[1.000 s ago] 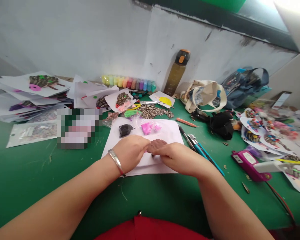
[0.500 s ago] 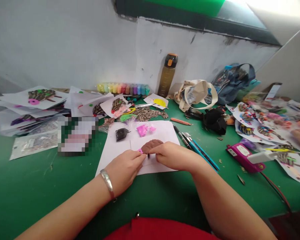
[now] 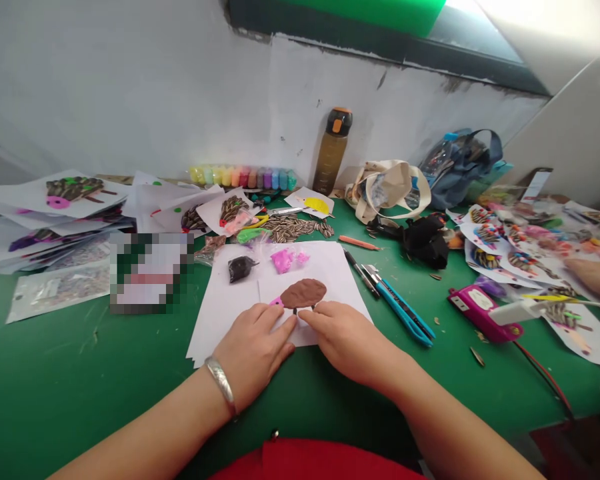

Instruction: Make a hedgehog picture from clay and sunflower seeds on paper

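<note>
Blue-handled craft knives (image 3: pixel 405 313) lie just right of the white paper sheet (image 3: pixel 325 267), sunflower seed pile (image 3: pixel 293 229) beyond its far edge, another person's hand (image 3: pixel 587 277) over seed-art sheets at far right. Brown clay oval (image 3: pixel 303 293) sits on the sheet, long axis roughly left-right, pink clay bit (image 3: pixel 276 301) showing at its left end. L hand (image 3: pixel 253 353) & R hand (image 3: pixel 343 340) both open, fingers down on paper just below oval, nothing gripped. Clear bag of pink clay (image 3: pixel 283 261) & bag of black clay (image 3: pixel 241 269) on sheet, far side; row of colored clay tubs (image 3: pixel 243 178) along wall
</note>
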